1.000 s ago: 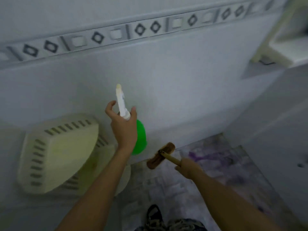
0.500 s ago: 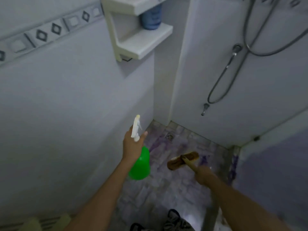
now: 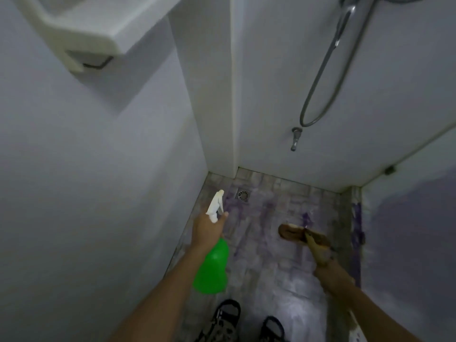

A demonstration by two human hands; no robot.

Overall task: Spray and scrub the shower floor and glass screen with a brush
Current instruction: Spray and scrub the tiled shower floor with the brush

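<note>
White tiled walls box in a narrow shower stall; shower floor (image 3: 271, 255) runs down the lower middle of the frame, mottled stone tiles streaked purple, drain (image 3: 243, 194) near the back corner. Glass screen (image 3: 414, 243) sits at the right edge, purple smears along its base.

Left hand (image 3: 207, 230) grip: wrapped round the neck of the spray bottle (image 3: 212, 267), finger up by the white trigger, nozzle aimed at the drain end. Green body hangs below the hand, lower centre-left. Fill level not readable, so weight is a guess: light plastic, sloshy if part full. Neck is the right hold; the body would flex and get slick when wet.

Right hand (image 3: 330, 275) grip: closed round the handle of the brush (image 3: 303, 234), lower right. Brush head is above the floor tiles right of centre; contact or hover, cannot tell, it's blurred. Handle looks like stiff wood and should take down-pressure. I'd choke up nearer the head for scrubbing force. A wet handle could slip, and wet tiles are slippery underfoot.
</note>
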